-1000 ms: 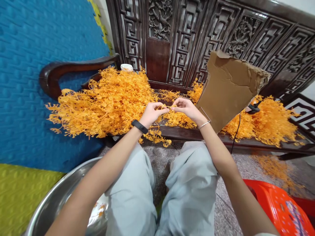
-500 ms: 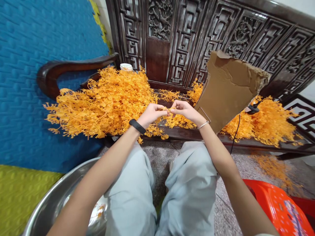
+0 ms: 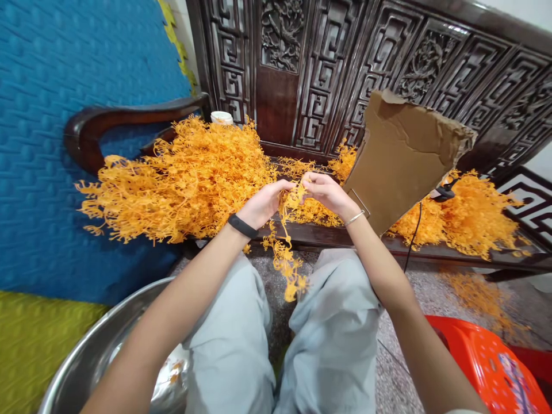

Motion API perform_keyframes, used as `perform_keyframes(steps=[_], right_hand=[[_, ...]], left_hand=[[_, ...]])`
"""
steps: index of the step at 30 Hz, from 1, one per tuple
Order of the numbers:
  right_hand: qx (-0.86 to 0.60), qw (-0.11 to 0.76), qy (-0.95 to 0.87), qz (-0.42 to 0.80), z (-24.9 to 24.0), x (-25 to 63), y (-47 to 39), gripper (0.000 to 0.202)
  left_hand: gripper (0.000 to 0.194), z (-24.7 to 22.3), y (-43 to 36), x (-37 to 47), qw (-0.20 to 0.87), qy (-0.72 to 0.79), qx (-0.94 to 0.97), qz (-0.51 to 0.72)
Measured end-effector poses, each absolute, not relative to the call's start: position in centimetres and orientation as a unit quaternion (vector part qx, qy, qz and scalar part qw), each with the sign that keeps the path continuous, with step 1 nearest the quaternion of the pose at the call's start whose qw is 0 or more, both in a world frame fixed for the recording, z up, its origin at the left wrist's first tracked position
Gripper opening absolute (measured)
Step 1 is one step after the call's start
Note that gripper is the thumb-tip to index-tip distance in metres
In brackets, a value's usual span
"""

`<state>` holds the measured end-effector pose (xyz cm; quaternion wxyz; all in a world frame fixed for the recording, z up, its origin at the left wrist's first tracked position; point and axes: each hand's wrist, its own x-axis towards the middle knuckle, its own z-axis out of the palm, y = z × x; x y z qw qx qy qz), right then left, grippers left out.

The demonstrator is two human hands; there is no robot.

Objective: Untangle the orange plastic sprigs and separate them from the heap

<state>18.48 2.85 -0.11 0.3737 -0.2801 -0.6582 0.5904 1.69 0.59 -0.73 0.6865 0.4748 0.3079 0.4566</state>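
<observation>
An orange plastic strand [image 3: 284, 256] with small branching pieces hangs between my knees, its upper end pinched in my fingers. My left hand [image 3: 266, 201], with a black band at the wrist, is closed on the strand's top from the left. From the right, my right hand [image 3: 324, 192], with a silver bracelet, pinches the same bunch. A large heap of orange pieces [image 3: 185, 178] lies on the dark wooden bench [image 3: 336, 233] left of my hands. Smaller orange clusters lie behind and below my fingers.
Cardboard [image 3: 401, 149] stands right of my hands, near another orange heap [image 3: 478, 213] and a black cable [image 3: 414, 236]. A metal basin [image 3: 69, 368] is at lower left, a red stool [image 3: 478, 351] at lower right. A white container [image 3: 221, 118] sits behind the left heap.
The orange strand now dangles below my hands, over the gap between my knees. My fingers have moved slightly apart, with more of the orange bunch showing between them.
</observation>
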Motion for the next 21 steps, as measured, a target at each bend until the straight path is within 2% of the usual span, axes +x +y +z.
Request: perform_keyframes(steps=[3,8,21], right_hand=[[-0.280,0.361,-0.654,0.603,-0.1,18.2,2.8,0.034],[-0.265,0.393,-0.651,0.593,-0.1,17.8,2.8,0.031],[-0.201,0.417,-0.662,0.590,0.3,17.0,1.5,0.040]], left_hand=[[0.013,-1.0,0.7,1.8,0.684,0.287,0.498,0.449],[0.005,-1.4,1.0,2.1,0.637,0.294,0.504,0.503],[0.009,-0.1,-0.2,1.7,0.613,0.240,0.576,0.484]])
